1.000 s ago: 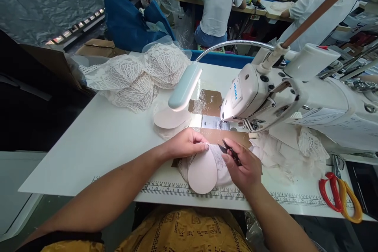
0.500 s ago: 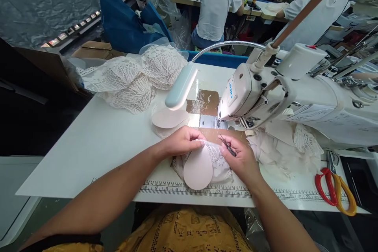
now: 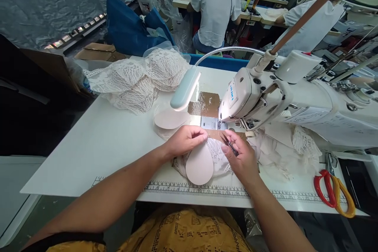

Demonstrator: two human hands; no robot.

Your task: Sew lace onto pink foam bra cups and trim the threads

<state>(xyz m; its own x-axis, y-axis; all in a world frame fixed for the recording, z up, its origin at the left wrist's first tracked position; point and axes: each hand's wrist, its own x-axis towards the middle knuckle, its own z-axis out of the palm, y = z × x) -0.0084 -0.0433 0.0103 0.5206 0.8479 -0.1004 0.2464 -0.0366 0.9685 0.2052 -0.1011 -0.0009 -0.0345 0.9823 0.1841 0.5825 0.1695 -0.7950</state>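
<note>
Between my hands lies a white lace piece (image 3: 219, 157) with a pale teardrop-shaped pad (image 3: 199, 166) on its left part. My left hand (image 3: 189, 140) pinches the top edge of this piece, just above the pad. In my right hand (image 3: 242, 156) is a small pair of thread snips (image 3: 230, 144), blades apart and pointing up and left. The right fingers are wrapped round the snips, and the lace lies just left of them. Behind both hands stands the sewing machine (image 3: 240, 94), its needle area lit.
Lace cups (image 3: 132, 76) are heaped at the back left, with another pale pad (image 3: 171, 118) nearer. A lamp (image 3: 185, 88) overhangs the table. Cloth pieces (image 3: 274, 151) lie right, near large red-and-yellow scissors (image 3: 335, 191). A ruler strip (image 3: 177, 188) runs along the front edge. Co-workers sit beyond.
My right hand has come off the lace edge and moved slightly right with the snips, whose blades now show apart. My left hand still pinches the lace piece. The view has shifted a little.
</note>
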